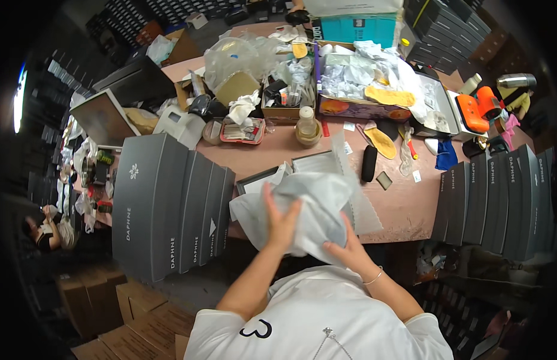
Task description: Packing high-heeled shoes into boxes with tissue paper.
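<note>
In front of me is a bundle of white tissue paper (314,207), crumpled and slightly blurred, with a grey patch showing through. What is inside it, if anything, is hidden. My left hand (282,222) grips its left side, thumb and forefinger apart. My right hand (352,249), below a bracelet, holds the lower right side with the thumb on top. Behind the bundle lies an open dark-rimmed shoebox (254,180), partly covered by paper. More thin white paper (363,207) spreads to the right over the pink tabletop.
Dark grey shoeboxes stand in rows at the left (149,207) and right (511,198). Behind lie a carton of crumpled paper (356,105), a yellow insole (380,143), a black case (369,163), a jar (308,127) and an orange tape dispenser (473,111). Brown cartons (140,330) stand lower left.
</note>
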A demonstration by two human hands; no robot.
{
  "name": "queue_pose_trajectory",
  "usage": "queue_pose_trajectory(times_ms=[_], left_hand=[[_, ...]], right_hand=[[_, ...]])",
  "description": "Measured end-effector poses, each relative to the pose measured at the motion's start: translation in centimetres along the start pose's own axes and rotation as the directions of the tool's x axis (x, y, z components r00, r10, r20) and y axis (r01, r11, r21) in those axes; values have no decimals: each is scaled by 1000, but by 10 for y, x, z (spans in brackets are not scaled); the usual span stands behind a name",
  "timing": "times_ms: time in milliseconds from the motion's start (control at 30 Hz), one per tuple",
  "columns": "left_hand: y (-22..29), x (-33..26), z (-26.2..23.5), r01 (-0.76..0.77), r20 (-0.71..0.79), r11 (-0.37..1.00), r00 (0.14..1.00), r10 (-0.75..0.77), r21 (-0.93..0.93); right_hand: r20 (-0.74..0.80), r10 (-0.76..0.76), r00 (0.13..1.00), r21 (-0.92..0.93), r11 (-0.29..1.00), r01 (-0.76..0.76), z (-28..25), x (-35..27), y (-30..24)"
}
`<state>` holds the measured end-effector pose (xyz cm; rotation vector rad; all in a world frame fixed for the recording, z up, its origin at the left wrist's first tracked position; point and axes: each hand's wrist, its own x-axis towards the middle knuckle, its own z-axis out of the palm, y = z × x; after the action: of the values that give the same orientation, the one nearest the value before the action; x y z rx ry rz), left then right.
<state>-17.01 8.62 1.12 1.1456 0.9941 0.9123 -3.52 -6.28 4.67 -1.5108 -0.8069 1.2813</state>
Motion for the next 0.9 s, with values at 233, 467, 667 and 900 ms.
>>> queue_pose_trajectory(times_ms=[233, 467, 667, 900], left_hand=[[-103, 4, 67, 736, 366, 676, 642, -674, -47], [-130, 14, 71, 614, 262, 770, 725, -637, 175], [-32, -24, 10, -338, 258, 793, 937, 234, 507], [-15, -3, -31, -359, 477, 780, 874, 89, 512]], right_hand=[[-227, -48, 973, -373, 927, -41, -32, 91, 107], [-372, -197, 907, -468, 884, 0, -14, 105, 137], [-328, 59, 943, -325, 930, -171, -33, 96, 96], [-348, -122, 929, -363, 932, -14, -39, 83, 67]])
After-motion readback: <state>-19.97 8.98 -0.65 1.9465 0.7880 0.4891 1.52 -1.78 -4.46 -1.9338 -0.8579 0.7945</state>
